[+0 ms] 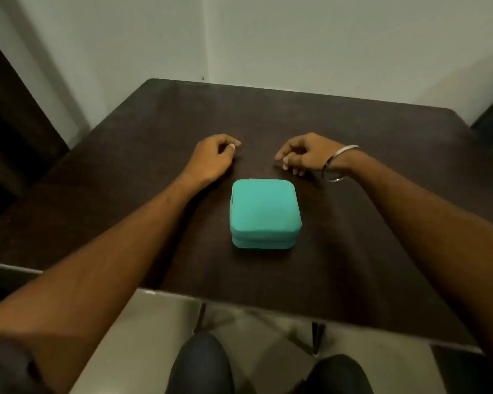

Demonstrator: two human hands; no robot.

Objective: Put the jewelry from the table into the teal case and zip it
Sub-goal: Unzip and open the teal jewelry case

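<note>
A square teal case [264, 214] with rounded corners sits closed in the middle of the dark wooden table [125, 155]. My left hand [211, 157] rests on the table beyond the case's far left corner, fingers curled in, nothing visible in it. My right hand [305, 155] hovers or rests beyond the far right corner, fingers loosely curled downward; whether it holds anything small is not visible. A silver bangle [337, 163] hangs on my right wrist. No loose jewelry shows on the table.
The table stands in a corner against pale walls [296, 38]. My knees [202, 365] show below its near edge, over a light floor. A dark door or panel [9, 123] stands at the left.
</note>
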